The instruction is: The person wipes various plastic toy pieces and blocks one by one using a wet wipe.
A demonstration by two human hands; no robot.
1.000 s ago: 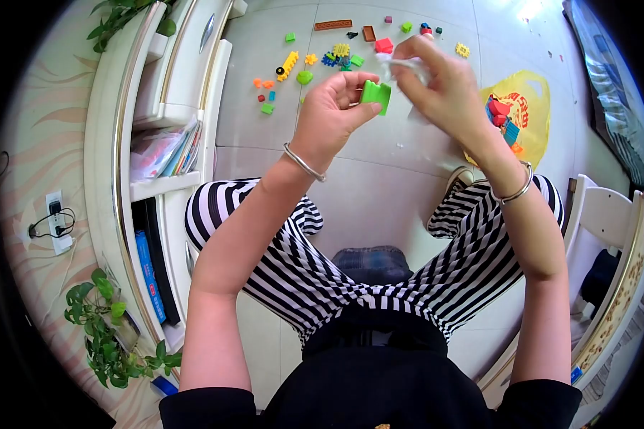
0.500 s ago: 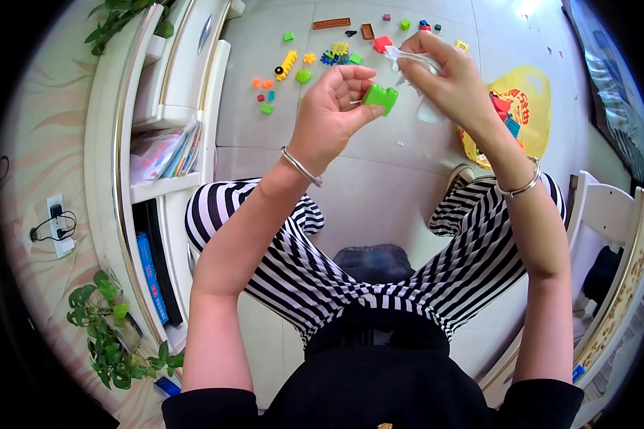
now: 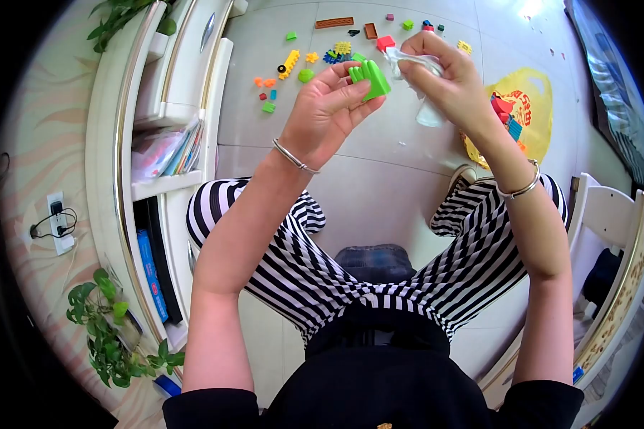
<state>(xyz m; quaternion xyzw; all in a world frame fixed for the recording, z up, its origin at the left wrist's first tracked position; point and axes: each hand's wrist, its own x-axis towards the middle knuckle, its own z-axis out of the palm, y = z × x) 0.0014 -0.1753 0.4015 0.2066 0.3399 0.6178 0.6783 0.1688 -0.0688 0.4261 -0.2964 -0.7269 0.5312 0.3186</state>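
Observation:
My left hand (image 3: 329, 107) is closed on a bright green toy block (image 3: 371, 80), its ridged side tilted up between thumb and fingers. Just to the right, my right hand (image 3: 440, 75) pinches a crumpled white tissue (image 3: 429, 113), whose loose end hangs below the fingers. The tissue's upper part comes close to the green block; whether they touch I cannot tell. Beyond the hands, small toy pieces lie scattered on the floor, among them a yellow piece with a black wheel (image 3: 288, 64), a red block (image 3: 385, 43) and a brown flat piece (image 3: 334, 23).
A yellow plastic bag (image 3: 540, 100) with red and blue toy pieces lies at the right. White shelving (image 3: 168, 187) with books runs along the left, near a trailing plant (image 3: 100, 329). A white chair (image 3: 605, 207) stands at the right. My striped legs frame the floor.
The green block has been turned in my left hand, so its ridges now face up and left. My left hand has shifted slightly, while the right stays nearly in place with the tissue.

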